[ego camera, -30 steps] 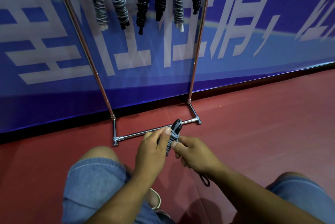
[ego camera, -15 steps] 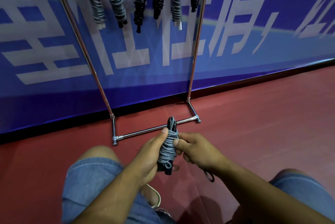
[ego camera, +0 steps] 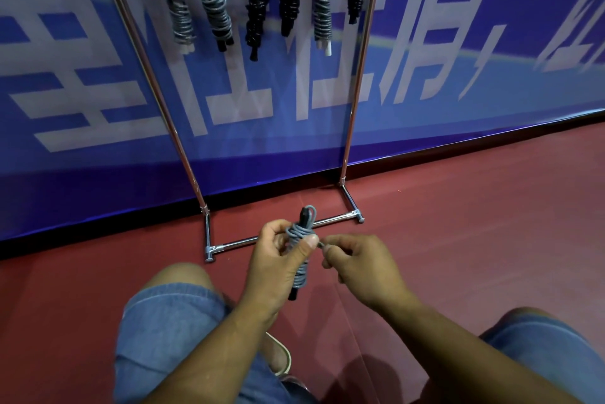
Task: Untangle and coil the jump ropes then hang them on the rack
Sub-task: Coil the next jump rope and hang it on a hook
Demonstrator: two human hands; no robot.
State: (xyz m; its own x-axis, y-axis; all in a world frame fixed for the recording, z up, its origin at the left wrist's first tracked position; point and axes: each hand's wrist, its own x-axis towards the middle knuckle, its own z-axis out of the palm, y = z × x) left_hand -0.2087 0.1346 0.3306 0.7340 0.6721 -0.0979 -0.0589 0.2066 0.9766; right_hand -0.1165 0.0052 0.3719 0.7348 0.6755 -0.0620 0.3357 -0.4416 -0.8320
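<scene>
The left hand (ego camera: 275, 259) is gripping the coiled grey jump rope (ego camera: 299, 253) upright, thumb pressing the wraps so they cannot loosen, while the right hand (ego camera: 357, 268) is pinching the rope's free end just beside that thumb, probably to tighten it before hanging on the rack (ego camera: 355, 76).

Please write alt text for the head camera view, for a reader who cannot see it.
A person's left hand grips a coiled grey jump rope while the right hand pinches its loose end. Ahead, six coiled ropes hang on a metal rack before a blue banner.
</scene>
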